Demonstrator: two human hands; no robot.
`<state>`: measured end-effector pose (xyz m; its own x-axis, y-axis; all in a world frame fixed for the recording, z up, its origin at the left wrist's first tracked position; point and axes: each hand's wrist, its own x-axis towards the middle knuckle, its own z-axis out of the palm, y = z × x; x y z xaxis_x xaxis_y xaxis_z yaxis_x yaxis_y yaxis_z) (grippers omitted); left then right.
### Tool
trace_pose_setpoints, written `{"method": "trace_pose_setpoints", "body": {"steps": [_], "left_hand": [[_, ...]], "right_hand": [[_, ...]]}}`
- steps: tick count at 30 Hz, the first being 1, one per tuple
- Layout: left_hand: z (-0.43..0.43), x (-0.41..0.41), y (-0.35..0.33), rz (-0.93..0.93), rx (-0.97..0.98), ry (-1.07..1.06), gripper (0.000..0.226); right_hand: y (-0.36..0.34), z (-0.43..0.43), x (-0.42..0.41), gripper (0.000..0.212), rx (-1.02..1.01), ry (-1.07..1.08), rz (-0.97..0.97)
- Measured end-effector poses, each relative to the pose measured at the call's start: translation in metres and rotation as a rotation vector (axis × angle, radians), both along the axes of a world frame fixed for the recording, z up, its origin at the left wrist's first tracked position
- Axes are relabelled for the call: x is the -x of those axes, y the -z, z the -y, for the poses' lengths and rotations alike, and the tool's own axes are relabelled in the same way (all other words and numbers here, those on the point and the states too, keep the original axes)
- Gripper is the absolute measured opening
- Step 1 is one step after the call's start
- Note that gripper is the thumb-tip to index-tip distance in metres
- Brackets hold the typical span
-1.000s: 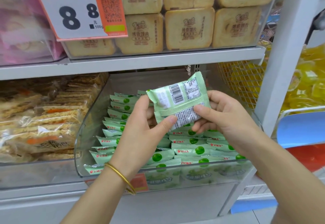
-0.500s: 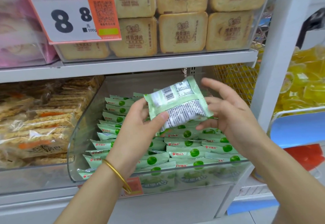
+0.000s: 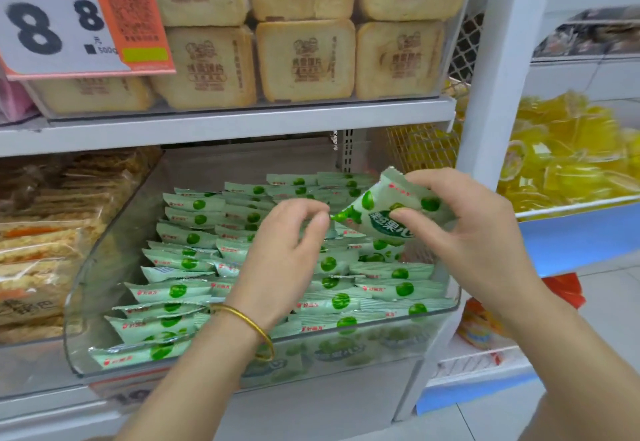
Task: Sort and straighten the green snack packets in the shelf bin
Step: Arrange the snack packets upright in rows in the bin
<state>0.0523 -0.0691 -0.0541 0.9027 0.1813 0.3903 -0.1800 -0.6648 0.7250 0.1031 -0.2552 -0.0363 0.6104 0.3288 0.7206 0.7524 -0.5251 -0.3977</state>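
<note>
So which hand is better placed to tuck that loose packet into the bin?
Right. The right hand grips the loose packet above the right-hand rows in the bin, so it probably needs lowering. The left hand hangs beside the packet's corner, fingers curled; whether it touches is unclear.

This is a shop. A big price tag (image 3: 69, 18) hangs on white shelves (image 3: 242, 125). Clear bins (image 3: 100, 278) hold green packets (image 3: 187, 238), toast packs (image 3: 304, 59) and other wrapped snacks (image 3: 41, 260).

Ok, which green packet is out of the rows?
The packet gripped by the right hand, raised and tilted above the bin's right side, printed front facing the camera. The other packets lie in rows in the bin.
</note>
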Motion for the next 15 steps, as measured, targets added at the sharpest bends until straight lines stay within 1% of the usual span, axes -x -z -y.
{"method": "trace_pose_setpoints", "body": {"steps": [1,2,4,6,11,15], "left_hand": [[0.0,-0.002,0.003,-0.015,-0.151,0.025,0.026],[-0.001,-0.004,0.007,-0.05,-0.253,0.051,0.031],[-0.001,-0.007,0.013,-0.138,-0.376,0.077,0.038],[0.001,-0.008,0.014,-0.183,-0.452,0.083,0.041],[0.001,-0.01,0.016,-0.182,-0.463,0.079,0.042],[0.001,-0.008,0.016,-0.19,-0.447,0.081,0.046]], "right_hand": [[0.0,0.003,-0.001,0.031,0.063,0.026,0.022],[0.0,0.005,-0.001,0.031,0.131,0.044,0.04],[0.0,0.007,-0.002,0.03,0.265,0.078,0.061],[0.0,0.008,-0.003,0.029,0.374,0.12,0.069],[-0.002,0.0,-0.002,0.024,0.559,0.191,0.03],[-0.005,-0.009,-0.007,0.024,0.673,0.175,0.024]]}}
